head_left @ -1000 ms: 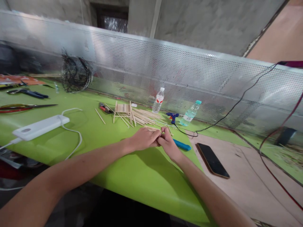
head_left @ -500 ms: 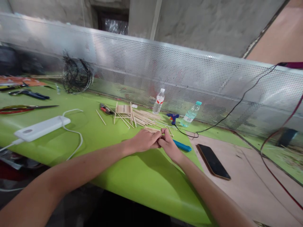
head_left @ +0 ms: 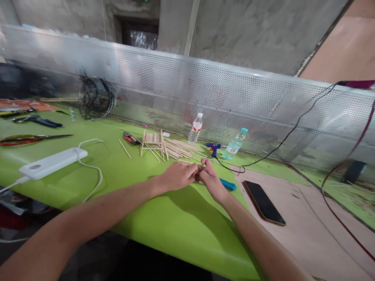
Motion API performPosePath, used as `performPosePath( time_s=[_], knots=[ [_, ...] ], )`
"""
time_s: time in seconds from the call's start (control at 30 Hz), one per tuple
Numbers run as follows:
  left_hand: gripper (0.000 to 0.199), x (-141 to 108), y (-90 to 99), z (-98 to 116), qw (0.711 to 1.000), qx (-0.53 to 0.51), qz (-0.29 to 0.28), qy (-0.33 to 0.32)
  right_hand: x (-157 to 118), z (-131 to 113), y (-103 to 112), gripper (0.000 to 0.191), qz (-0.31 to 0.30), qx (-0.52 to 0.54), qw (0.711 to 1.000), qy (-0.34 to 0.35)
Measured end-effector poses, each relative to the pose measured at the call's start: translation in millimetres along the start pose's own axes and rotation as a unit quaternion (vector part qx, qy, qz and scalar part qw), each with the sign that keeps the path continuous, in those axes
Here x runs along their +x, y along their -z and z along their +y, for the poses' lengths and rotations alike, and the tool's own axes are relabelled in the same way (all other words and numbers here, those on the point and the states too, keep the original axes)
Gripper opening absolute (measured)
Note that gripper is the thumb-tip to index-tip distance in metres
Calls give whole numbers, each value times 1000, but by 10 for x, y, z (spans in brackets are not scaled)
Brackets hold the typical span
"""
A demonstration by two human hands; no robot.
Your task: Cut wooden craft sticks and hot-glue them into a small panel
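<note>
My left hand [head_left: 178, 175] is closed around light wooden sticks [head_left: 186, 162], whose pale ends show just above the knuckles. Pressed against it, my right hand [head_left: 211, 180] has curled fingers at the same sticks, its thumb raised. The fingers hide most of what is held. Beyond the hands stands a small chair-like frame of sticks [head_left: 152, 139], with a loose pile of sticks [head_left: 181, 149] to its right. A blue bar-shaped tool [head_left: 228, 184] lies by my right hand, partly covered. A blue glue gun [head_left: 213, 148] rests farther back.
Two bottles, one clear [head_left: 195, 128] and one greenish [head_left: 235, 144], stand near the perforated metal screen [head_left: 234, 93]. A phone [head_left: 263, 203] lies at right. Left are a white power strip [head_left: 54, 162], scissors [head_left: 38, 138], pliers [head_left: 41, 121] and a wire coil [head_left: 95, 97].
The view has tilted up slightly. My right hand has shifted a little and covers more of the blue tool; both hands stay together on the sticks.
</note>
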State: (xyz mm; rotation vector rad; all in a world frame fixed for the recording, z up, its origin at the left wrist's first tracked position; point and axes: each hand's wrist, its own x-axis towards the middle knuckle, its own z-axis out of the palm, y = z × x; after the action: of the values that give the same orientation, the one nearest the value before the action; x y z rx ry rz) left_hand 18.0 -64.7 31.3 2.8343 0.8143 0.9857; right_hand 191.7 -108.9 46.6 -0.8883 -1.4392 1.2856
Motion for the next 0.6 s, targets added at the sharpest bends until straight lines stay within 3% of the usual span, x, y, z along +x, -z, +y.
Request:
performPosePath(
  time_s=[0.3,0.47,0.6],
  knots=[
    [12,37,147,-355,974,-125,145,119,76,-43,309,10,103,46,993,32],
    [14,48,227,-519,944,-184,197,190,66,-62,283,5,90,28,995,37],
    [13,68,246,-623,898,-282,236,241,55,-35,240,4,86,22,996,18]
  ],
)
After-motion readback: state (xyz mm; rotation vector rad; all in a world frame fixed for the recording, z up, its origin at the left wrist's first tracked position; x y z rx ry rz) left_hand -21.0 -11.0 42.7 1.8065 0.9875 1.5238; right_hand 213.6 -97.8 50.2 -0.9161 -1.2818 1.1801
